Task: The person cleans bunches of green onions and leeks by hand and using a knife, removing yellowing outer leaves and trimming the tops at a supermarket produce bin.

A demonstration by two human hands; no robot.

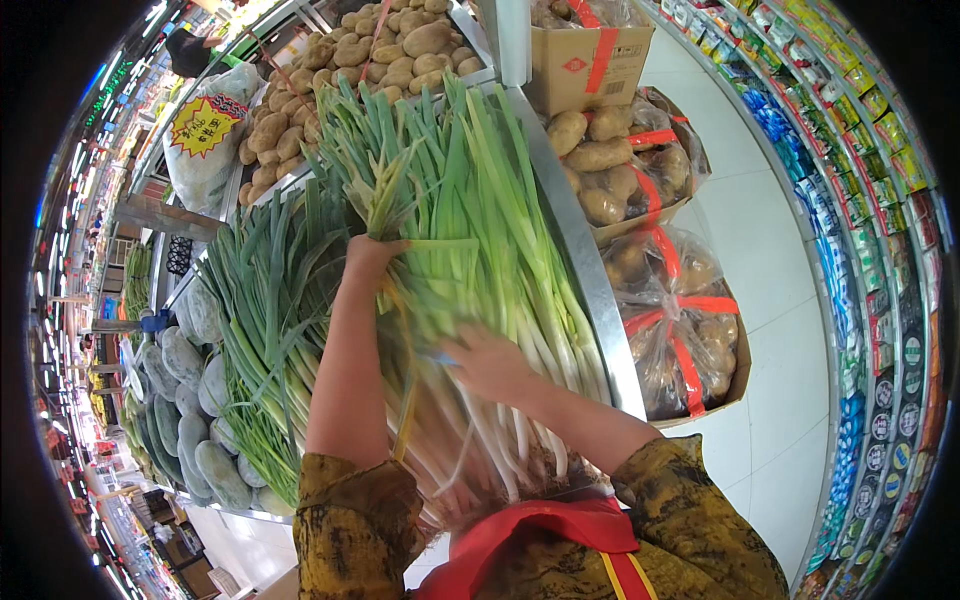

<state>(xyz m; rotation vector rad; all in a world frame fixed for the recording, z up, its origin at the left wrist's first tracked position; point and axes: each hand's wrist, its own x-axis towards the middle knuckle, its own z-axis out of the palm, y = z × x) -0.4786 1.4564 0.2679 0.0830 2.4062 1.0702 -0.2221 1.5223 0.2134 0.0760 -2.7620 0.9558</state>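
Note:
My left hand [369, 259] is closed around the green tops of a bundle of scallions [381, 196], near the middle of the picture. Lower and to the right, my right hand [487, 364] is blurred over the stalks, beside a small blue thing [442, 358]; whether it grips anything cannot be told. A yellowish strip hangs down below my left hand. Large green onions [495, 247] with white stalks lie under and to the right of my hands, roots towards my body. Darker leafy stalks [262, 277] lie to the left.
A metal display edge [600, 300] runs along the right, with boxed, bagged potatoes [675, 337] beyond it. Loose potatoes [420, 45] are heaped at the top. Wax gourds [184, 360] lie at left. Packed shelves [862, 262] line the far right. A person [191, 51] is at upper left.

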